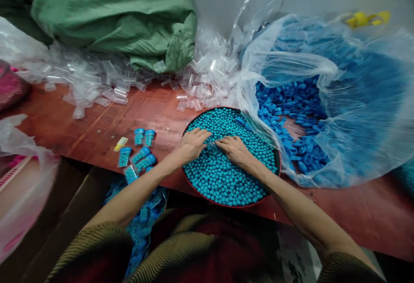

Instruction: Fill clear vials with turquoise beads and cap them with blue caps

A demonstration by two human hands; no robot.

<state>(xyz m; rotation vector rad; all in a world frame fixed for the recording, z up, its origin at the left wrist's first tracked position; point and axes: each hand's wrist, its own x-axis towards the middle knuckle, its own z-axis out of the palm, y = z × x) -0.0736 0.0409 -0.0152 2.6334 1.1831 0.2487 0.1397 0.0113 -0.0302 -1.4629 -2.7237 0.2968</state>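
Note:
A round tub with a red rim (226,205) is full of small turquoise balls (216,175). Over the balls, my left hand (195,143) bends its fingers inward from the left. My right hand (237,149) reaches in from the other side with its fingers pinched. Between both sets of fingertips is a small clear plastic container (212,146), blurred and partly hidden. Left of the tub, several small clear containers of balls with blue caps (142,156) stand or lie on the red table (155,110). A couple of loose blue caps (239,121) rest on the balls.
Beyond the tub lies a heap of empty clear containers (207,80), under a green sack (116,16). At right, a translucent bag (362,102) spills blue caps (304,145). Filled containers (142,231) sit below the table edge. A yellow tag (120,144) lies at left.

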